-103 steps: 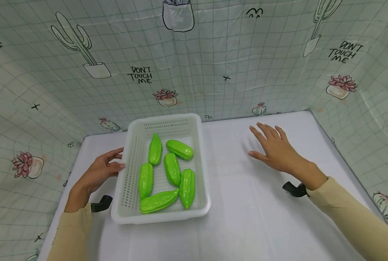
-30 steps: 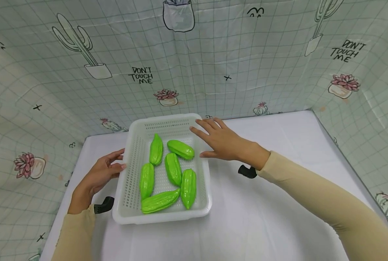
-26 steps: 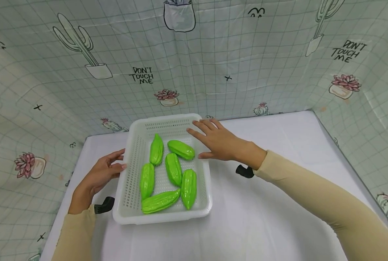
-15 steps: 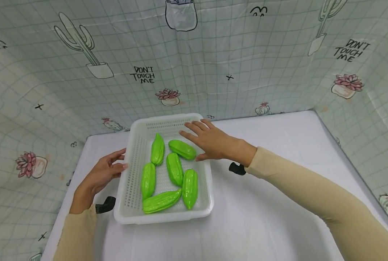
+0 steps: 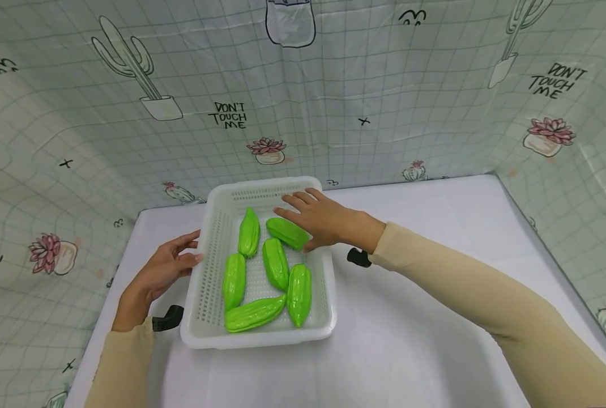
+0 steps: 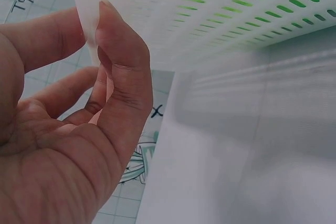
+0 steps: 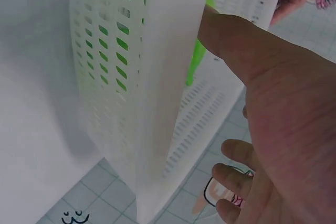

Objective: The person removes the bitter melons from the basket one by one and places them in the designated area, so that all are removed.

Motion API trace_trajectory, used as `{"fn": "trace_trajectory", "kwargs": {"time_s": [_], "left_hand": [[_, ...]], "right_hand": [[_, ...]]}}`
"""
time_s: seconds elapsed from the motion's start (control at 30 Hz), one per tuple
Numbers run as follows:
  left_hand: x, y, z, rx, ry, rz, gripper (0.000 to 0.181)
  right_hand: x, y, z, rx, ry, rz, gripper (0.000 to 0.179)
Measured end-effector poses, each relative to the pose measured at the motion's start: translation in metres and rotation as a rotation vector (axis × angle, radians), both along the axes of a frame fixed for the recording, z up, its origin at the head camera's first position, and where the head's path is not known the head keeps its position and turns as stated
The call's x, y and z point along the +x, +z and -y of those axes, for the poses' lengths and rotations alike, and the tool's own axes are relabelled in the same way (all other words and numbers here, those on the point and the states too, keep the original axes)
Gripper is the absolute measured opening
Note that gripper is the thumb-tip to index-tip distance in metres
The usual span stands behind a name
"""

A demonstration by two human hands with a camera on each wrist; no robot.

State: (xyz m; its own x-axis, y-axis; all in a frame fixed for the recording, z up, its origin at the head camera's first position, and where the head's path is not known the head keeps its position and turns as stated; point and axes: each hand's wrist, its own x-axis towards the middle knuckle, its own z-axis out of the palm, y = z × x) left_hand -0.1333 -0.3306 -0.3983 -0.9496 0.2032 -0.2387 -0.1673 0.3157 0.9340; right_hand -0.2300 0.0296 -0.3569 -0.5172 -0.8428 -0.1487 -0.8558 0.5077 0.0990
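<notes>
A white plastic basket (image 5: pixel 259 341) with slotted walls stands on the table, holding several glossy, bright green, ridged gourds, much like bitter melons. At its left side my left hand (image 5: pixel 160 272) grips the rim; thumb and fingers meet the wall in the left wrist view. My right hand (image 5: pixel 318 220) reaches over the right rim with fingers spread and straight, nothing in its grasp. Under its palm and thumb lies the upper right gourd (image 5: pixel 286 233), its right end hidden. Nearby are the middle gourd (image 5: pixel 275 264) and the lower right gourd (image 5: pixel 299 294).
The table (image 5: pixel 410 340) has a white cloth, and a patterned cloth backdrop (image 5: pixel 308 85) rises around its back and sides. Each wrist carries a small black camera mount, such as the right mount (image 5: pixel 358 257).
My right hand has travelled left from the table's right side, over the basket's rim, to above the upper right gourd. My left hand and the gourds have kept their places.
</notes>
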Motion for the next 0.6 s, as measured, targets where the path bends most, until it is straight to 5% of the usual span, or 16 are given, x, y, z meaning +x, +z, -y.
{"fn": "trace_trajectory", "kwargs": {"time_s": [0.6], "left_hand": [[0.0,-0.001,0.001,0.006,-0.001,-0.007,0.074]], "right_hand": [[-0.01,0.006,0.032,0.155,-0.052,0.078,0.105]]}}
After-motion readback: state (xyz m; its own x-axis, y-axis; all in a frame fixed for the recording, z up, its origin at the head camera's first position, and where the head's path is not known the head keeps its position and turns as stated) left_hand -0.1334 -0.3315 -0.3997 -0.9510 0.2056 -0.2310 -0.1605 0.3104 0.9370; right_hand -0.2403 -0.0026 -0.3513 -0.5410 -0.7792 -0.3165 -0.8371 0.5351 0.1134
